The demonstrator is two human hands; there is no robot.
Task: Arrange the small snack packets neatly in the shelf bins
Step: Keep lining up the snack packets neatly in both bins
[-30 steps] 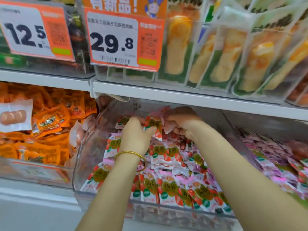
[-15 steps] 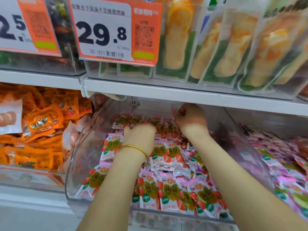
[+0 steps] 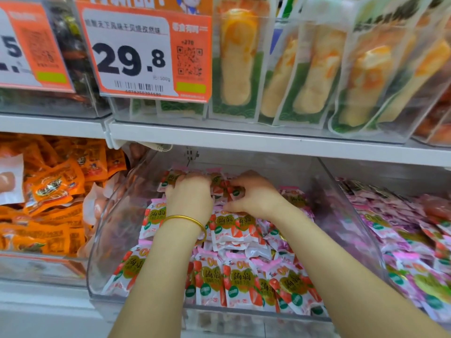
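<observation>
The left hand [image 3: 189,196], a thin gold bangle [image 3: 185,221] on its wrist, sits at the centre of the frame with its fingers bent down over the tops of the rear row of small pink-and-white snack packets with strawberry print [image 3: 234,284]; its fingertips are hidden among them. Just beside it, the right hand [image 3: 253,198] has its fingers curled too, thumb and fingertips pinching packets of that same rear row. Neither hand is spread flat. Both reach deep into a clear plastic shelf bin [image 3: 117,230], where the packets fill the floor in overlapping rows from the front wall to the back. At the left of the frame a neighbouring bin holds a loose heap of orange foil packets [image 3: 56,189]. At the right, pink packets [image 3: 402,228] lie in another bin. Above runs the white shelf edge [image 3: 244,140]. In the upper part of the frame hangs an orange-and-white price tag reading 29.8 [image 3: 146,57], beside upright clear pouches of long yellow snacks [image 3: 236,64].
</observation>
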